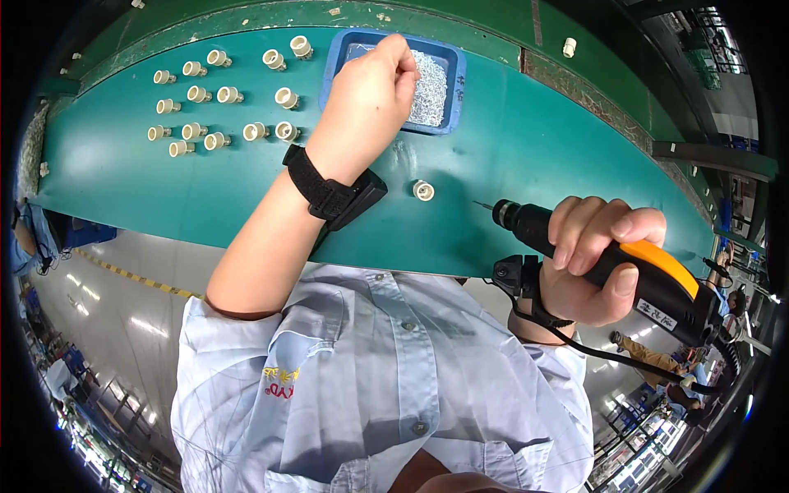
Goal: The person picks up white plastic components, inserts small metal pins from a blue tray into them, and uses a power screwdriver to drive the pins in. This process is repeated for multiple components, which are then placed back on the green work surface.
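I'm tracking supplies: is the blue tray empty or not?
Not empty: many small silvery pieces show in the blue tray, beside the left hand. What the hand covers is hidden.

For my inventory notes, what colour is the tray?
The tray is blue, best seen in the head view.

Factory assembly floor, by the look: long green bench point(534, 156) with power driver point(608, 259), batch of pale sockets point(230, 95), blue tray point(458, 90) of small metal parts point(429, 94). Beyond, shiny grey floor point(148, 316), yellow striped line point(136, 276), other people point(686, 370), cluttered workstations, too blurred to detail.
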Motion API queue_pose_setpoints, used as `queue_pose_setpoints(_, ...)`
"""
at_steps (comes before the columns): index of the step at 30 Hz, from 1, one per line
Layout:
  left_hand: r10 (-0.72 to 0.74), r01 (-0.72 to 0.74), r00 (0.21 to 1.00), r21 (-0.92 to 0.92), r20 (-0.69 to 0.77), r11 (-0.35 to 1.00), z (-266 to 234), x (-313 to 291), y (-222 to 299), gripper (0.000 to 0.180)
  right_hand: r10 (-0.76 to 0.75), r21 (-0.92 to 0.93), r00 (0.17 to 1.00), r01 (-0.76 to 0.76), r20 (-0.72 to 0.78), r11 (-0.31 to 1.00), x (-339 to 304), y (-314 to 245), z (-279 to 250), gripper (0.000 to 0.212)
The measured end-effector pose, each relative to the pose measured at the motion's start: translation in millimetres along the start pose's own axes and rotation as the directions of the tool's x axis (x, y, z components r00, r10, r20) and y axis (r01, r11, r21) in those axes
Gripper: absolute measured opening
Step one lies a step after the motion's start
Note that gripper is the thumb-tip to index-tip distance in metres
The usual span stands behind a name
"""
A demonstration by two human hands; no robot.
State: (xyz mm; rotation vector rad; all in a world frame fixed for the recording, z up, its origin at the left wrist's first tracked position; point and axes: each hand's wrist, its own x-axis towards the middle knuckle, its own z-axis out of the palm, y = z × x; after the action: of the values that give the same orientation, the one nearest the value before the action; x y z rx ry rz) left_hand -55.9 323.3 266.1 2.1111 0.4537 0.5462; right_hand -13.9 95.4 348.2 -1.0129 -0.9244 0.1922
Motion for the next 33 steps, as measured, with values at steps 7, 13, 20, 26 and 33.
queue_pose_setpoints(7, -0.026, 0.047, 0.997, -0.304, 0.071, 0.952, -12, -25, 9, 0.01, 0.038, 0.112, 0.999, -0.041, 0.028, 0.993, 4, -11, 6, 0.039)
queue_pose_setpoints(13, -0.041, 0.132, 0.971, -0.384, 0.236, 0.914, -19, -81, 35, 0.01, -0.018, 0.193, 0.999, 0.01, 0.037, 0.981, 10, -17, 24, 0.033)
queue_pose_setpoints(20, 0.191, -0.124, 0.953, -0.274, 0.237, 0.954, -24, -100, 35, 0.015, -0.02, 0.226, 0.989, -0.014, 0.147, 0.974, 6, -12, 29, 0.034)
queue_pose_setpoints(26, 0.239, -0.199, 0.949, -0.199, 0.203, 0.96, -26, -102, 32, 0.018, 0.012, 0.193, 0.989, -0.04, 0.145, 0.98, 6, -11, 32, 0.034)
queue_pose_setpoints(33, 0.244, -0.211, 0.946, -0.165, 0.216, 0.964, -22, -96, 33, 0.019, 0.117, 0.113, 0.975, -0.14, 0.191, 0.984, 11, -15, 32, 0.035)
